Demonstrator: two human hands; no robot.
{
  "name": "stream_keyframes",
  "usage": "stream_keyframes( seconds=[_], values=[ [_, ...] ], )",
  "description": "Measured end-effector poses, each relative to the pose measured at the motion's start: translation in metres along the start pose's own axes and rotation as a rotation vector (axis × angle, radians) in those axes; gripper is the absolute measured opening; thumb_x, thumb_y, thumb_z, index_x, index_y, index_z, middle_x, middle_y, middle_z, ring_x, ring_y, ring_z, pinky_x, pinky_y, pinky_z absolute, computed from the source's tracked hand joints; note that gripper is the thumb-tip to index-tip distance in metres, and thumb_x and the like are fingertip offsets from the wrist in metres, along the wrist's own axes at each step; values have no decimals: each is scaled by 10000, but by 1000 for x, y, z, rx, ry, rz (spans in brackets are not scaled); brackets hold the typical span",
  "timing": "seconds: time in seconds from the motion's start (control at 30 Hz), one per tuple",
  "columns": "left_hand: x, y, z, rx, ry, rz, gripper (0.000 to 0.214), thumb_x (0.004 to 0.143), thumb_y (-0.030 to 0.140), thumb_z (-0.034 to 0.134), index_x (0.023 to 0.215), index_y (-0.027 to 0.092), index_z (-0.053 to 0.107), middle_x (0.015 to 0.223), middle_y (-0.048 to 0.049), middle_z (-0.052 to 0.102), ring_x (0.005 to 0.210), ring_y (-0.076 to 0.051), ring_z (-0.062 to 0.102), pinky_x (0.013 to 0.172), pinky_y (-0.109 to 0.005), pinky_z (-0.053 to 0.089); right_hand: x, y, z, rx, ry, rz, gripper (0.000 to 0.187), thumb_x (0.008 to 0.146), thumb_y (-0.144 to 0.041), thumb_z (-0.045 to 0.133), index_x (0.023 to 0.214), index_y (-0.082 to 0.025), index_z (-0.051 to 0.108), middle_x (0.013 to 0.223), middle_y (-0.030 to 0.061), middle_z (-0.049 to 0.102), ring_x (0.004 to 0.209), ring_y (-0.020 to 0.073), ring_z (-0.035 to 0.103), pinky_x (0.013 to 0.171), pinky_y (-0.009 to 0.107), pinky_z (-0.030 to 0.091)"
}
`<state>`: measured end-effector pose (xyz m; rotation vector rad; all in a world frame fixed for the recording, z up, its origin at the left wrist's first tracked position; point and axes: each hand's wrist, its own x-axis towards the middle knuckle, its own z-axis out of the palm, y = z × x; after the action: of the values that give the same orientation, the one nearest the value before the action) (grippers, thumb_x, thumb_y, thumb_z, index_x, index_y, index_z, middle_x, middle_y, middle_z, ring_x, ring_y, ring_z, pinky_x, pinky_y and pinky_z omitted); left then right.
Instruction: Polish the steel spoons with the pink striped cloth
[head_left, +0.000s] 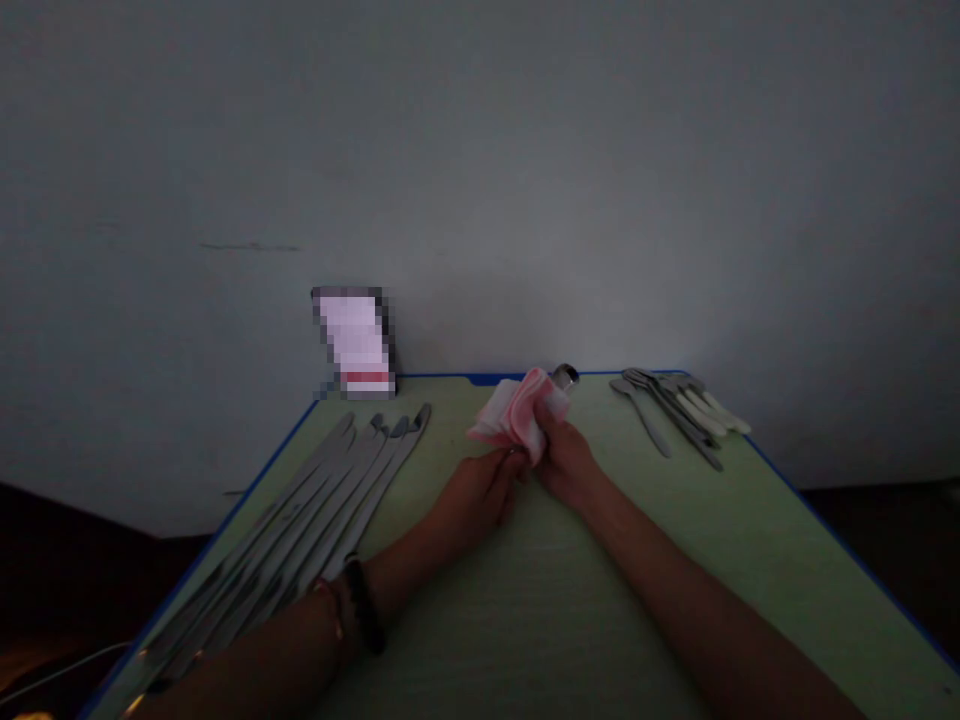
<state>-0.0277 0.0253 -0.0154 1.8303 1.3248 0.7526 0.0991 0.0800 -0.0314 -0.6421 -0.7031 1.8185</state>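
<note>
Both my hands meet near the middle of a pale green table (525, 600). My right hand (568, 462) is closed round a pink and white cloth (517, 412) bunched about a metal utensil whose shiny tip (565, 377) sticks out at the top. My left hand (480, 492) is closed too, pinching the lower end of that utensil just under the cloth. The utensil's middle is hidden by the cloth. A dark band and a thin bracelet sit on my left wrist (352, 605).
Several long grey utensils (315, 520) lie side by side along the table's left edge. A smaller pile of spoons and pale-handled cutlery (675, 405) lies at the far right. A blurred-out upright card (354, 342) stands at the far left corner against the wall.
</note>
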Motion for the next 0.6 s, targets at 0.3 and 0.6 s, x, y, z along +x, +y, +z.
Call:
stream_keyframes(
  seconds=[0.3, 0.6],
  values=[
    [0, 1, 0, 66, -68, 42, 376, 918, 386, 326, 669, 181, 519, 466, 29, 516, 456, -111, 490, 524, -218, 386, 2, -1, -2, -2, 36, 77, 288, 751, -411, 654, 802, -130, 618, 670, 25, 648, 601, 119, 588, 572, 224, 488],
    [-7, 11, -4, 93, -153, 46, 385, 879, 361, 379, 553, 176, 466, 444, 41, 475, 424, -81, 419, 453, -196, 301, 19, -8, -15, 224, 259, -146, 143, 791, -272, 603, 892, -170, 605, 894, 26, 683, 830, 127, 635, 768, 244, 533]
  ],
)
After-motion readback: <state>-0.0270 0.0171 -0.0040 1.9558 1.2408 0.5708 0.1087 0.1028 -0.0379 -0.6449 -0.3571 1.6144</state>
